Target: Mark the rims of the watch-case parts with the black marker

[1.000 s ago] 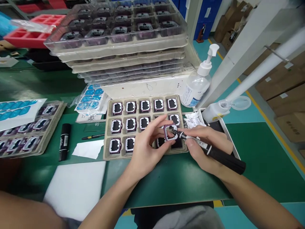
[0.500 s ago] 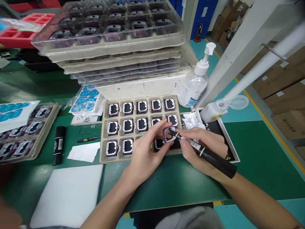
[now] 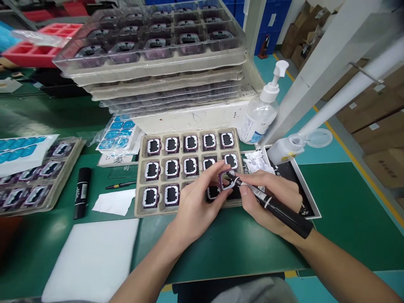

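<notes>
My left hand [image 3: 197, 198] pinches a small purple square part with a white rim [image 3: 226, 180] just above the right end of a beige pulp tray [image 3: 141, 185]. The tray holds several like parts in rows. My right hand [image 3: 271, 198] grips a black marker pen [image 3: 277, 208] like a pencil, its tip touching the held part. Both hands hover over the tray's near right corner.
A tall stack of clear-lidded trays [image 3: 158, 67] stands behind. A pump bottle [image 3: 260, 113] and a squeeze bottle [image 3: 288, 147] sit right. A white foam sheet [image 3: 91, 256], a second marker [image 3: 80, 191], white paper [image 3: 113, 202], blue sticker sheets [image 3: 118, 134] and another tray [image 3: 41, 176] lie left.
The hands have barely moved; the pen tip stays on the held part. The view has shifted slightly, dropping left and then coming back.
</notes>
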A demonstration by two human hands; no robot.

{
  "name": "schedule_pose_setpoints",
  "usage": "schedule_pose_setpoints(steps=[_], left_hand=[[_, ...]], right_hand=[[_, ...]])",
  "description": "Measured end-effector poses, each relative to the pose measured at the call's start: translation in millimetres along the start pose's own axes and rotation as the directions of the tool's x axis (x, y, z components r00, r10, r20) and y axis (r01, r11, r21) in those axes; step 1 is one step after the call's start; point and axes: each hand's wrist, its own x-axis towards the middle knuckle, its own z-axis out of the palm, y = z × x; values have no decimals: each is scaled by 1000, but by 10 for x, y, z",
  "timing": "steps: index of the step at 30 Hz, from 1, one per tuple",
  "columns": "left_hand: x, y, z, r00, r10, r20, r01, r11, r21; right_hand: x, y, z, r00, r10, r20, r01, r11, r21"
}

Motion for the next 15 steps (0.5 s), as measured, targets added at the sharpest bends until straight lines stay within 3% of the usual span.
schedule_pose_setpoints(steps=[15], left_hand=[[4,-30,18,1000,24,-5,-24,1000,-1]], right_hand=[[12,-29,-13,999,47,10,-46,997,-64]])
